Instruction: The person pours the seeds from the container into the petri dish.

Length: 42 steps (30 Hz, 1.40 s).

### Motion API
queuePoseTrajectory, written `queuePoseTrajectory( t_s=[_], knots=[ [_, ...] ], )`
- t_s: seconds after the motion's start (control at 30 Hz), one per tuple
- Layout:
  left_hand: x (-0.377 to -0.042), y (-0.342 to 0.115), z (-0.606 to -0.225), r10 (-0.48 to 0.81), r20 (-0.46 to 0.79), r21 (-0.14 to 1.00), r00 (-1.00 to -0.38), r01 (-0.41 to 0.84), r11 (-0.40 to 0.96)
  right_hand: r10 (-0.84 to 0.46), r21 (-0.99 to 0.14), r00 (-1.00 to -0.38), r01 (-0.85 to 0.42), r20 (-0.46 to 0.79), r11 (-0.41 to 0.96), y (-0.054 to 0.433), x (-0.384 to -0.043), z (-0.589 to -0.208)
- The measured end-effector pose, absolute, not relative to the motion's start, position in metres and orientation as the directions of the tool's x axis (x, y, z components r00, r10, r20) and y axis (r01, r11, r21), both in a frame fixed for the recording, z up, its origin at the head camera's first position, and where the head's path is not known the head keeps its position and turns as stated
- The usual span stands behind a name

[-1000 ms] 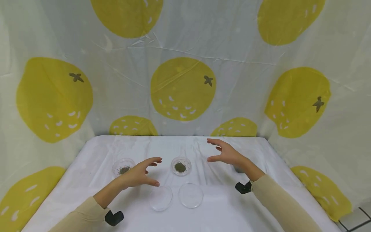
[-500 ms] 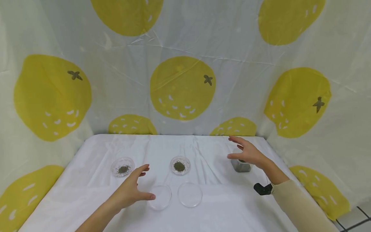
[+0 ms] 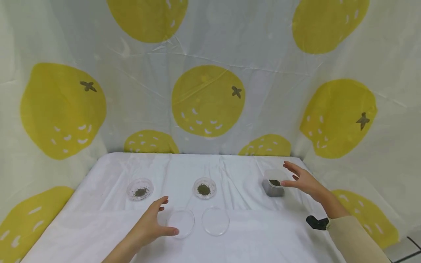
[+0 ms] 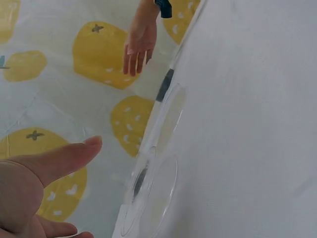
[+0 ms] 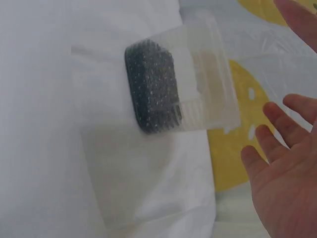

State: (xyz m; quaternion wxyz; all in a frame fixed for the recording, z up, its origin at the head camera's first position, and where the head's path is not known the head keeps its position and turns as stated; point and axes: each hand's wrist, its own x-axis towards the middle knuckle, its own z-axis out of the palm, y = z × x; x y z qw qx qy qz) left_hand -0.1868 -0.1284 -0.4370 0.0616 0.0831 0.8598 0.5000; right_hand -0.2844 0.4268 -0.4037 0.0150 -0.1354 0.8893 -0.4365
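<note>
My right hand [image 3: 306, 182] hovers with fingers spread beside a clear plastic tub [image 3: 274, 191] at the table's right. Its thumb tip overlaps the tub's rim in the head view. Dark grains [image 5: 153, 87] fill the tub's lower part; in the right wrist view a gap shows between the fingers and its wall. My left hand [image 3: 148, 226] holds nothing, fingers and thumb apart, with the thumb over the edge of a clear round lid [image 3: 184, 223]. A second such lid [image 3: 215, 221] lies to the right. Behind them stand two shallow clear dishes, left [image 3: 130, 185] and middle [image 3: 196, 183], containing dark crumbs.
A white cloth [image 3: 243, 241] covers the table, with folds running across its far half. Behind and on both sides hangs a pale curtain [image 3: 210, 47] printed with yellow citrus fruit. A black band [image 3: 317, 223] sits at the right sleeve's cuff.
My right hand has swept right, past the tub, uncovering it in the head view. My left hand has drawn back toward the near edge, off the left dish. Lids and dishes stay put.
</note>
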Motion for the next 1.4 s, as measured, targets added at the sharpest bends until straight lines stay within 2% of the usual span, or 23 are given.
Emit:
queuePoseTrajectory(
  t_s=[0.47, 0.6, 0.8, 0.93, 1.23, 1.4],
  knots=[
    [-0.194, -0.129, -0.461, 0.233, -0.068, 0.858, -0.97, 0.063, 0.51, -0.274, -0.89, -0.961, -0.102, -0.027, 0.444, 0.446, -0.29, -0.446],
    [-0.194, -0.131, -0.465, 0.244, -0.067, 0.864, -0.967, 0.066, 0.499, -0.313, -0.924, -0.948, -0.065, -0.062, 0.377, 0.447, -0.29, -0.462],
    [-0.197, -0.13, -0.468, 0.265, -0.013, 0.838, -0.964, 0.135, 0.529, -0.319, -0.945, -0.947, -0.088, -0.018, 0.315, 0.451, -0.299, -0.476],
    [-0.198, -0.13, -0.469, 0.262, -0.001, 0.832, -0.965, 0.145, 0.535, -0.319, -0.941, -0.948, -0.097, -0.011, 0.323, 0.45, -0.304, -0.48],
    [-0.198, -0.132, -0.468, 0.286, -0.022, 0.856, -0.958, 0.129, 0.501, -0.223, -0.933, -0.972, -0.019, -0.066, 0.361, 0.45, -0.304, -0.482],
    [-0.2, -0.134, -0.47, 0.289, -0.013, 0.86, -0.957, 0.136, 0.491, -0.227, -0.934, -0.974, -0.057, -0.027, 0.354, 0.448, -0.305, -0.482]
  ],
)
